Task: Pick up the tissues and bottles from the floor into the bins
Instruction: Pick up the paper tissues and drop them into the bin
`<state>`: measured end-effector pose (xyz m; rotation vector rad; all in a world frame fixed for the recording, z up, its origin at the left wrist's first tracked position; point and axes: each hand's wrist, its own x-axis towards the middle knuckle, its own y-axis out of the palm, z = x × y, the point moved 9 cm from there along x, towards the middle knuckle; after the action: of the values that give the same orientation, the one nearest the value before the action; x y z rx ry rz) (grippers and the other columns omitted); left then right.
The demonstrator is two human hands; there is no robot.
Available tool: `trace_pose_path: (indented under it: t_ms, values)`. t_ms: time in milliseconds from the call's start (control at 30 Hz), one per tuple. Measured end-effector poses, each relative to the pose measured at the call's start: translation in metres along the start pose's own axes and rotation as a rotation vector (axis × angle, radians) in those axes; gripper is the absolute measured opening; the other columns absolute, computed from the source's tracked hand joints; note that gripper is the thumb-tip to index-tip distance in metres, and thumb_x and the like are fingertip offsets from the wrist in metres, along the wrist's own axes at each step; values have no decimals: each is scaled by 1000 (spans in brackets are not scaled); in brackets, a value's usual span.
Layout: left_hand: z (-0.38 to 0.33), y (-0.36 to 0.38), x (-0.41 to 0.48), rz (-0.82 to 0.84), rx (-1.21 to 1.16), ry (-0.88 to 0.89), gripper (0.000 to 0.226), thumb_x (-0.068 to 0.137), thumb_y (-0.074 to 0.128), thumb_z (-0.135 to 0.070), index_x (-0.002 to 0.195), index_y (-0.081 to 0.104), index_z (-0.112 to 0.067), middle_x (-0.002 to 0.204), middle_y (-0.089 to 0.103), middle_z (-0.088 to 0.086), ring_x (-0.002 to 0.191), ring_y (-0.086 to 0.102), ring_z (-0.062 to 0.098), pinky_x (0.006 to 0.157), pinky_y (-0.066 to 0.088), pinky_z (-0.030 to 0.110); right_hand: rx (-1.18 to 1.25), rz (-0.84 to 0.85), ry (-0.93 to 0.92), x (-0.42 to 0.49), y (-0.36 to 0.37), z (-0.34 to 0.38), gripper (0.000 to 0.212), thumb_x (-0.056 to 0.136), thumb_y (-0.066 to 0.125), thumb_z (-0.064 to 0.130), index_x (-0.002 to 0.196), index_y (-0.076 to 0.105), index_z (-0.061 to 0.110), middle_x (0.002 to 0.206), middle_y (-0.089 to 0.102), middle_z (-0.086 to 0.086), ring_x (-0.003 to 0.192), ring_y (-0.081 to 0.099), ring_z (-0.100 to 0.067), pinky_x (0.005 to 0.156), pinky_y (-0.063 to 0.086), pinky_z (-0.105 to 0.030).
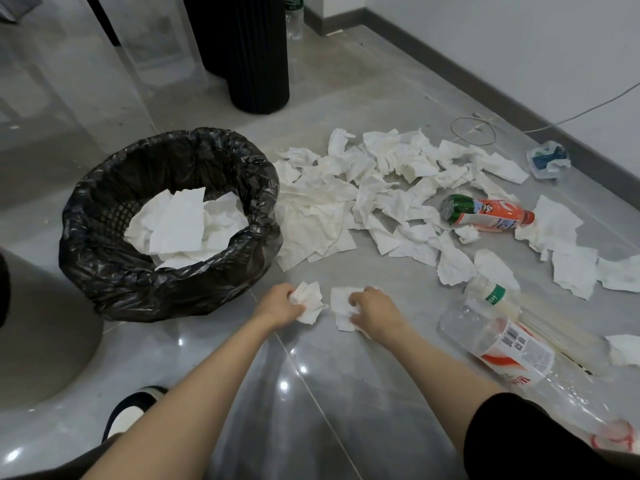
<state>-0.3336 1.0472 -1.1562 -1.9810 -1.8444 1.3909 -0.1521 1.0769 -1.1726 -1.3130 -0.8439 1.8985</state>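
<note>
One bin [104, 271] was present. Three bottles [485, 213] lay right of the bin and one upright bottle [294, 26] stood beyond it. Tissues [318, 209] overlapped; count undetermined.

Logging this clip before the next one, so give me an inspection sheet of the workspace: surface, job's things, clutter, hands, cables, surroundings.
Surface: glossy grey tiled floor.
Job's things: lined bin holds tissues; tissue pile on the floor right of it; red-labelled bottle and clear bottle lie on their sides.
Clutter: blue-and-white wrapper by the baseboard.
Hands: left hand grips a crumpled tissue; right hand pinches a flatter tissue on the floor.
Cables: white cable crossing the baseboard; thin wire loop beside the pile.
Surroundings: black ribbed cylinder, upright bottle behind it, white wall, shoe at lower left.
</note>
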Motion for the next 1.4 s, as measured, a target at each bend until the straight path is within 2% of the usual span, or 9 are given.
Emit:
trace_pose_path:
  t_ms: [33,100,200,333,600,767,1000,1200,1400]
  values:
    - [-1,0,0,3,-5,2,30,86,63,-13,113,59,-2,115,63,14,107,58,29,88,45,32,9,8,17,-3,1,-3,5,88,57,15,91,59,11,98,49,-10,96,54,-30,70,34,-27]
    - [-5,-3,-2,5,-22,13,30,85,64,-13,112,59,-2,115,63,14,106,59,29,88,46,32,41,11,84,-7,5,-11,24,89,54,12,68,42,15,95,50,-15,91,52,-29,67,30,-29]
    - [-11,-8,-5,-6,-40,35,29,84,65,-13,111,60,-3,114,63,13,105,59,28,86,46,32,244,-74,140,-15,-11,-17,16,84,49,-1,83,55,14,108,56,-20,99,56,-33,71,35,-28]
    - [-31,-16,-17,-6,-54,108,28,84,65,-12,111,61,-6,109,64,9,101,60,25,83,47,30,870,-168,273,-25,-37,-28,32,81,40,-11,67,61,7,74,61,-13,63,56,-23,62,53,-28]
    - [-101,-65,-51,-59,-145,298,14,83,65,-11,96,61,-10,78,56,-1,66,56,14,69,54,31,1391,-273,179,-50,-132,19,16,97,39,12,88,50,6,84,40,-1,74,45,-13,88,52,-37]
    - [-130,-128,-77,-170,-153,378,21,85,63,-14,104,63,-3,81,55,3,71,58,16,71,58,34,1270,-390,63,-63,-192,56,26,96,34,10,76,50,14,79,41,3,65,39,-13,54,38,-24]
    - [-100,-221,-101,-323,-133,297,17,87,61,-13,102,59,-5,95,53,8,78,59,19,60,54,22,1240,-332,-80,-68,-212,128,48,87,23,-18,122,49,1,103,46,-12,74,51,-19,65,50,-26]
    - [-37,-270,-103,-413,-232,156,11,86,61,-8,93,60,0,85,56,11,73,58,20,54,53,19,1056,-441,-166,-57,-218,197,29,99,30,24,71,35,19,65,36,1,51,28,-13,47,21,-25]
    - [15,-268,-91,-424,-297,18,2,86,58,-7,85,59,-5,80,57,9,75,59,22,72,57,35,1067,-402,-190,-43,-185,246,30,98,29,40,77,27,19,65,32,2,53,26,-9,46,20,-24]
